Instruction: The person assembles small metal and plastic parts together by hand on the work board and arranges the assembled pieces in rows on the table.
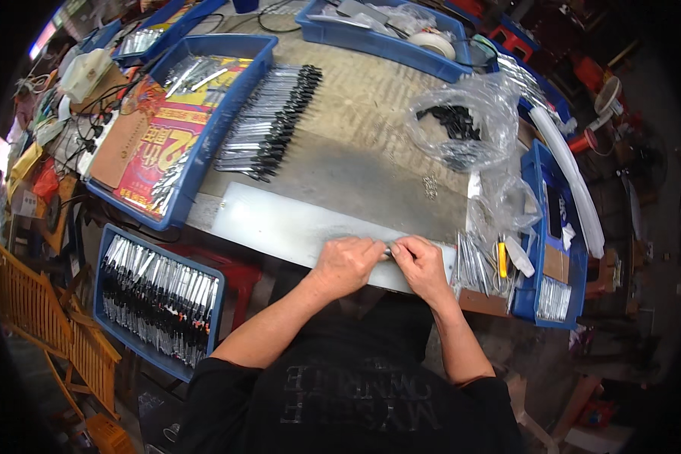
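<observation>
Work looks well along, we judge: our left hand [346,261] and right hand [420,261] pinch together on one small metal piece [388,252] over the pale sheet [280,223], finished rows [268,125] lie behind, and the bag of black parts [458,121] remains.

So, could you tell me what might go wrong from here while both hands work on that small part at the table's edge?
1. The small metal part pinched between the left hand and right hand sits right at the near edge of the pale board; if a grip slips, it may fall off the table.
2. The loose silver pieces lie beside the right wrist, so a sideways sweep could scatter them.
</observation>
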Tool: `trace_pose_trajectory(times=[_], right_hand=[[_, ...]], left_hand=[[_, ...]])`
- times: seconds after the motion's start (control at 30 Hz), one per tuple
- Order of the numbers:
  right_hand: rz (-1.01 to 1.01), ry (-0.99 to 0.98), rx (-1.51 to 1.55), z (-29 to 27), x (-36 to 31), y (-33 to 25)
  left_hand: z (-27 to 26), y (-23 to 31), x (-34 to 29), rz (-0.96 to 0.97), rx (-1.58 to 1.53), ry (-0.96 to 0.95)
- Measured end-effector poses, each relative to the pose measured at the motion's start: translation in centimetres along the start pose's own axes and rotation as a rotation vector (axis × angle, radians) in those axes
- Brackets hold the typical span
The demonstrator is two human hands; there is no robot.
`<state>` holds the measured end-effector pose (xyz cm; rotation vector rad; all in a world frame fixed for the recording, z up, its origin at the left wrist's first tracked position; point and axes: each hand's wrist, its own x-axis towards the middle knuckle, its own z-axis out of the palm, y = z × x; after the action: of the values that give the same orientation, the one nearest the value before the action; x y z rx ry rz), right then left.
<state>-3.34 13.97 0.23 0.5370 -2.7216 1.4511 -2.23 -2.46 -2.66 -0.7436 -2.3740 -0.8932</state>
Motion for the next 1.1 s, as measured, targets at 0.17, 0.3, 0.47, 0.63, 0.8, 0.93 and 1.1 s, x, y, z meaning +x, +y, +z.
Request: trace_pose_trajectory(times=[0.17,0.3,0.47,0.63,0.8,0.93,1.1], right_hand=[[-0.004,0.014,0.028,-0.1,-0.4,-0.1],[-0.006,0.05,0.065,0.7,-0.7,-0.2],[-0.069,0.107,0.018,1.3,-0.7,-0.1],[-0.133,0.207,0.037,1.6,-0.7,0.6],[-0.144,0.148,0.012,1.5,-0.7,0.8],[-0.165,0.159,0.022,1.5,-0.6,0.6],[-0.152,0.158,0.003,1.5,-0.6,0.7]], left_hand=[[-0.4,0.5,0.2,0.02,-0.018,-0.013],[-0.9,0.5,-0.2,-0.01,-0.037,-0.049],[-2.5,-0.9,0.0,0.031,-0.073,-0.128],[-6.3,-5.2,1.8,-0.018,0.122,-0.084],[-10.9,-12.0,4.9,-0.139,0.251,0.01],[-12.0,-17.0,6.7,-0.177,0.385,0.003],[-11.2,-20.3,8.0,-0.166,0.263,-0.012]])
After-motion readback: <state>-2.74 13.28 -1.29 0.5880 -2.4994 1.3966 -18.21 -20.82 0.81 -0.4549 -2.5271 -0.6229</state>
